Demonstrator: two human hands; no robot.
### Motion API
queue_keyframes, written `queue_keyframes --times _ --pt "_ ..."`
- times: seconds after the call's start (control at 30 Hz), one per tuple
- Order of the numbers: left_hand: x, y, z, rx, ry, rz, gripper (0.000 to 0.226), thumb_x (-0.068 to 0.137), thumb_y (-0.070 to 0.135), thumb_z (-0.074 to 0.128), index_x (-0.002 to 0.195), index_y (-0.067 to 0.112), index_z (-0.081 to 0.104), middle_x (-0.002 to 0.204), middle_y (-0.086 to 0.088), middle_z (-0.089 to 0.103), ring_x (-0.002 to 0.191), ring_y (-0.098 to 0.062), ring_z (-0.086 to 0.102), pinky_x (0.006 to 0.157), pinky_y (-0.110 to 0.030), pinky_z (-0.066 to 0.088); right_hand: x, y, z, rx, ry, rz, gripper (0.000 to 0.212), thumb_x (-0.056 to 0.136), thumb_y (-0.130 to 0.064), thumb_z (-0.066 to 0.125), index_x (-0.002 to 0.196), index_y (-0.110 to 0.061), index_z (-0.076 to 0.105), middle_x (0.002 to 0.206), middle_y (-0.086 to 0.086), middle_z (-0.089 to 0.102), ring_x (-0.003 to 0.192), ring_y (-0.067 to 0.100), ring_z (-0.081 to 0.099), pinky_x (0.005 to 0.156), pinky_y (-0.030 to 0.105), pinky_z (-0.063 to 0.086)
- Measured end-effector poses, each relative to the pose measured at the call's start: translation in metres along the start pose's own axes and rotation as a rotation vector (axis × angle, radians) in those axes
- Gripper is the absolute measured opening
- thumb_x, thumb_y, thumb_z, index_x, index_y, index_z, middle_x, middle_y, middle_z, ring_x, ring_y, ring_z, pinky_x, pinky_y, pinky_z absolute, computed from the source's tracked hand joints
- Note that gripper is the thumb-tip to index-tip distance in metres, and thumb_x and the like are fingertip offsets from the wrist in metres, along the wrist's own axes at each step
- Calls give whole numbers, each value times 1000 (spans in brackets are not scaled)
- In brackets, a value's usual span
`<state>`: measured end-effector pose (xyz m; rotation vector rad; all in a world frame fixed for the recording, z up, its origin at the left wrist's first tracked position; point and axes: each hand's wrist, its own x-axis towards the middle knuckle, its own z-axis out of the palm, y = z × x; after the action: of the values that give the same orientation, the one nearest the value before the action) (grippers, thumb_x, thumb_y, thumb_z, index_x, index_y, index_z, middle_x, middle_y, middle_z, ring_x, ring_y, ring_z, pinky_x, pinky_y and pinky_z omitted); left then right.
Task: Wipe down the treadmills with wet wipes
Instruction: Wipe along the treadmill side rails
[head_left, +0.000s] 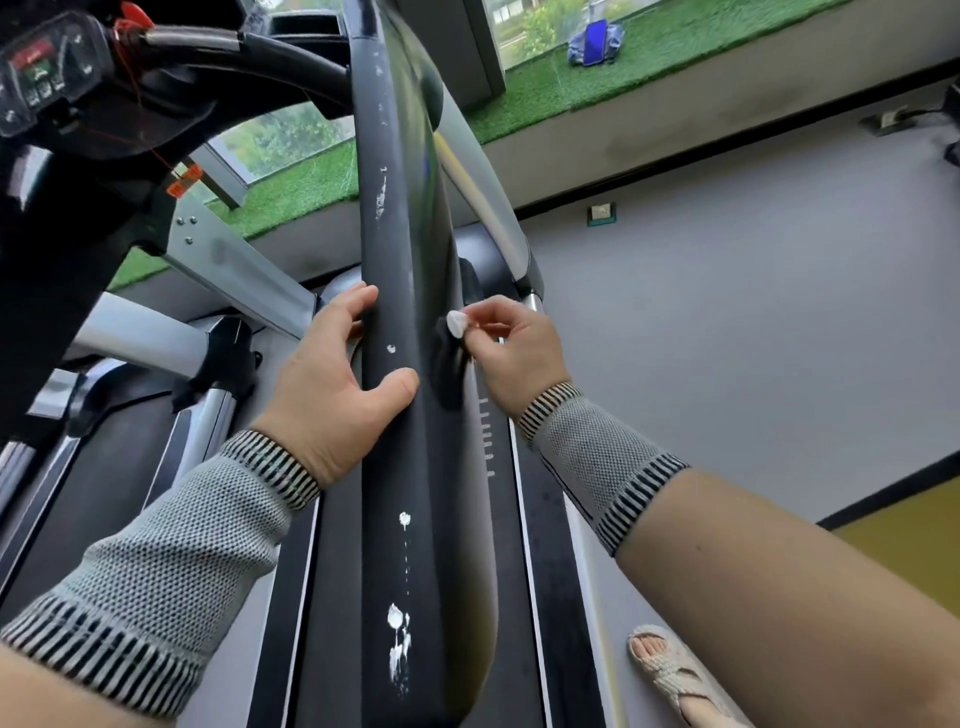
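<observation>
Treadmill handrail (400, 260), black, white smears on top | L hand (337, 374) wraps rail, prob. to steady it | R hand (511, 343) pinches small wadded wet wipe (457, 325) vs rail's right side, mid-wipe | console (47, 73) upper left.

Probably a gym: treadmill handrail (400, 260), console (49, 73), running belts, artificial turf (597, 67) by windows.
</observation>
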<state>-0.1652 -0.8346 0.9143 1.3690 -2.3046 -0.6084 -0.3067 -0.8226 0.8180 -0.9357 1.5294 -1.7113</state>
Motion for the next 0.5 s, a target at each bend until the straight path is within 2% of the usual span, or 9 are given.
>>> queue_keyframes --times 0.07,0.13,0.23,0.3,0.37,0.43,0.5 --pt "0 1 0 -7 -5 -11 85 65 38 60 144 18 36 132 17 41 112 13 38 108 -36 39 3 6 4 70 23 65 23 84 -14 69 68 -28 62 70 0 63 63 10 56 68 29 51" --pt "-1 1 -1 -2 -12 -10 90 62 46 59 144 20 36 132 15 42 114 10 40 108 -37 40 -19 15 -1 76 8 114 24 85 -11 68 69 -28 62 70 0 63 64 9 56 68 30 51" --pt "-1 -1 -2 -7 -8 -9 97 56 57 53 144 21 35 133 16 42 115 7 41 107 -37 41 -45 22 -8 97 -48 153 24 85 -9 68 69 -26 61 69 -6 63 65 8 58 72 30 52" --pt "-1 -2 -1 -11 -10 -17 99 53 59 51 144 22 35 133 15 42 114 7 42 107 -35 40 -26 20 -5 86 -30 160 25 85 -12 68 67 -27 59 65 -9 61 62 7 57 71 29 52" --pt "-1 -1 -1 -22 -14 -26 99 53 59 52 144 23 35 134 14 44 108 16 43 107 -32 39 5 15 3 49 5 161 27 85 -13 67 65 -28 58 63 -12 60 60 5 56 73 28 52" --pt "-1 -1 0 -36 -15 -31 96 56 55 56 144 23 35 133 14 45 103 25 41 107 -31 40 33 16 10 68 31 200 25 84 -14 68 65 -27 58 62 -10 60 60 8 56 76 35 56" --pt "-2 -1 0 -39 -9 -38 96 56 55 56 144 23 35 132 16 43 106 16 44 107 -34 40 42 25 14 100 23 272 23 83 -14 67 65 -25 60 62 -7 60 62 14 57 79 46 56"
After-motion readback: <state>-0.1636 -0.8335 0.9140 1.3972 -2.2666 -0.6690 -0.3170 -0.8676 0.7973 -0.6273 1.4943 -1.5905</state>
